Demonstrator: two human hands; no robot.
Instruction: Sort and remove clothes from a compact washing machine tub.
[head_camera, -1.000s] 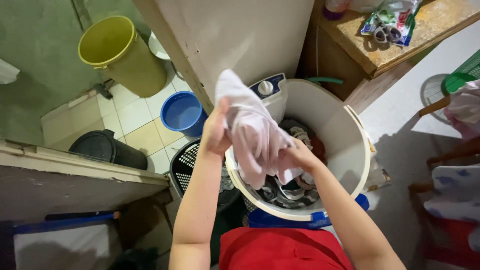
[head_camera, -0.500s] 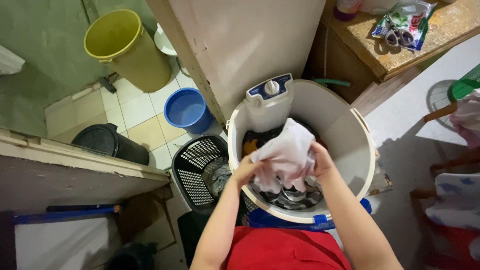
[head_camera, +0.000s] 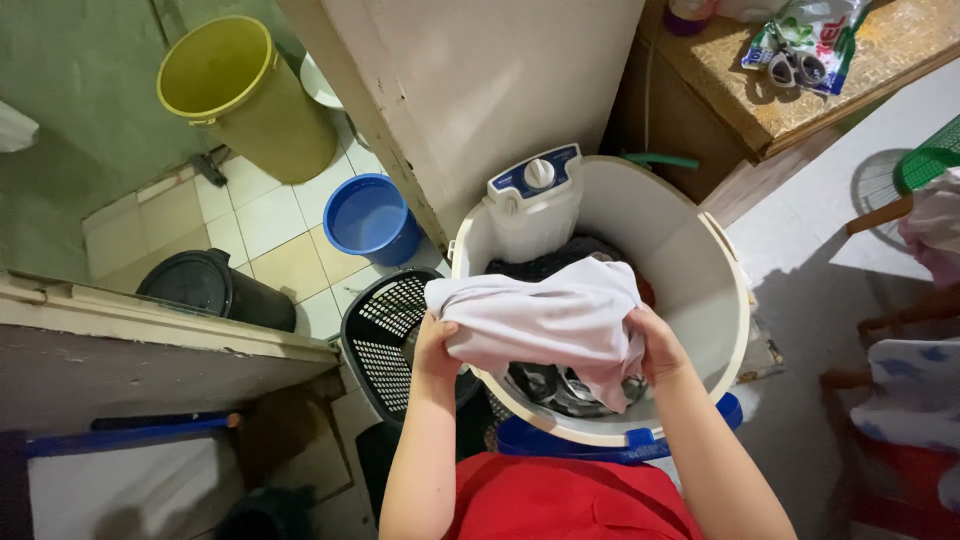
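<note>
Tiled floor and a pale wall corner frame a round white washing machine tub (head_camera: 700, 300), open at the top, with a dial panel (head_camera: 538, 178) at its far rim.

Left hand (head_camera: 436, 348) is closed on one end of a white garment (head_camera: 545, 318), gripping it just over the tub's left rim. Right hand (head_camera: 657, 345) is closed on the other end, inside the tub's right half. Between them the cloth is stretched out crosswise above the load, with a loose corner hanging towards the dark and patterned clothes (head_camera: 555, 385) already lying in the drum.

As a judgement, loading is well along: the drum holds a fair pile, the white piece is held over it but not yet let go, and the black laundry basket (head_camera: 385, 340) just left of the tub still seems to hold some cloth, though little of its inside shows.

Half a second ago both hands were bunched close together over the middle of the drum with the garment balled up; now they are apart and the cloth is spread wide. A second ago the left hand held it lifted high near the dial panel.

Beyond the basket stand a blue bucket (head_camera: 372, 218), a yellow bin (head_camera: 245, 95) and a black lidded pail (head_camera: 215, 290).
</note>
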